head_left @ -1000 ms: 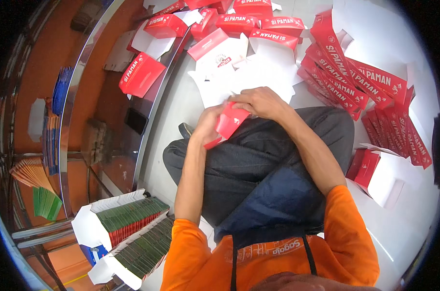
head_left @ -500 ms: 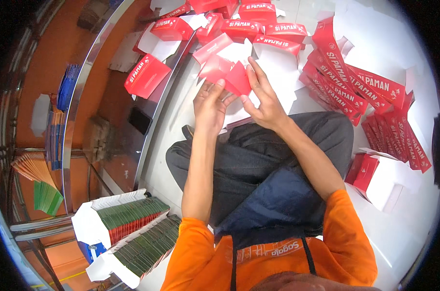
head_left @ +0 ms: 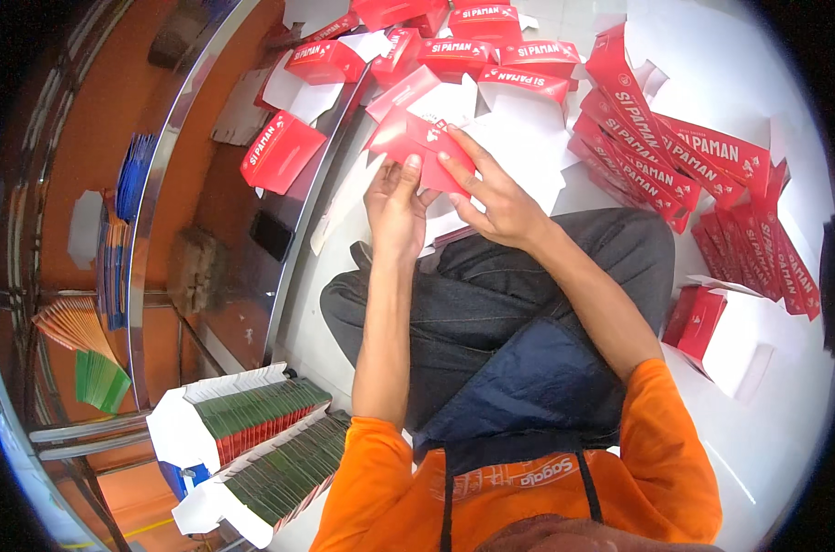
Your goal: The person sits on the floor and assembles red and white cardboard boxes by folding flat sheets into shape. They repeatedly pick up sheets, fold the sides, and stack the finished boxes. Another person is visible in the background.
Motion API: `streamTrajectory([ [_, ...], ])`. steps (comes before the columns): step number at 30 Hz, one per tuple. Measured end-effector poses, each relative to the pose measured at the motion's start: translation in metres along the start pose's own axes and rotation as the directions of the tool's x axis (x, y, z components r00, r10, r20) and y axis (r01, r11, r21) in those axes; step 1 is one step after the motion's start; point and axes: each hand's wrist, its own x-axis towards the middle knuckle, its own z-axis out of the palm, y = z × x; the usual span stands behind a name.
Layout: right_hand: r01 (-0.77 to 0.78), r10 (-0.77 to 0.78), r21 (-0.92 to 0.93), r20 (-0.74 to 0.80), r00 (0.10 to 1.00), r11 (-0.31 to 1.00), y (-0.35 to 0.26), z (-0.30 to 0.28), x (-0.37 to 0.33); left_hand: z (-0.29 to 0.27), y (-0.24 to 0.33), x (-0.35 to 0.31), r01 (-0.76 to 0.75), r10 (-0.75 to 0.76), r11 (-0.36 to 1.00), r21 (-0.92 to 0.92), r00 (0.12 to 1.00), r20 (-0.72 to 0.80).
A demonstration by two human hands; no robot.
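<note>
Above my crossed legs, both hands hold a red carton (head_left: 401, 135) with white print and folded panels. My left hand (head_left: 398, 207) grips its near left side, with the thumb lying on top. My right hand (head_left: 497, 195) has its fingers on the right side, pressing a red flap, with the thumb lower down. The carton's underside is hidden. Beneath and beyond it lie flat white carton blanks (head_left: 520, 152), and a pink-red panel (head_left: 403, 94) shows just behind.
Several folded red boxes (head_left: 459, 55) crowd the far side. Stacked red cartons (head_left: 645, 138) stand at right, near an open white-and-red box (head_left: 725, 336). At left are a low metal-edged table (head_left: 293, 239) with a phone (head_left: 271, 235), and boxes packed with green packets (head_left: 261, 414).
The carton has turned in my hands, so more of its printed face shows. My right fingers have moved down and left over the flap. The whole view has shifted slightly.
</note>
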Motion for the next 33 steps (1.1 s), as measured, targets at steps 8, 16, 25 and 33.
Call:
streamTrajectory([
  [8, -0.087, 0.083, -0.03, -0.112, 0.99, 0.996, 0.007, 0.001, 0.0, 0.014, -0.007, -0.007, -0.015, 0.014, 0.994, -0.11, 1.0, -0.015],
  [16, -0.609, 0.568, 0.524, 0.262, 0.78, 0.595, 0.021, 0.014, -0.009, 0.028, 0.039, 0.019, 0.019, 0.027, 0.917, -0.398, 0.994, 0.11],
  [25, -0.782, 0.543, 0.602, 0.607, 0.58, 0.163, 0.014, 0.002, -0.007, -0.042, 0.049, -0.048, -0.472, -0.315, 0.011, 0.881, 0.835, 0.451],
  [33, -0.377, 0.191, 0.347, 0.466, 0.864, 0.859, 0.01, 0.006, -0.009, -0.064, 0.04, -0.041, 0.02, -0.493, 0.335, 0.942, 0.856, 0.157],
])
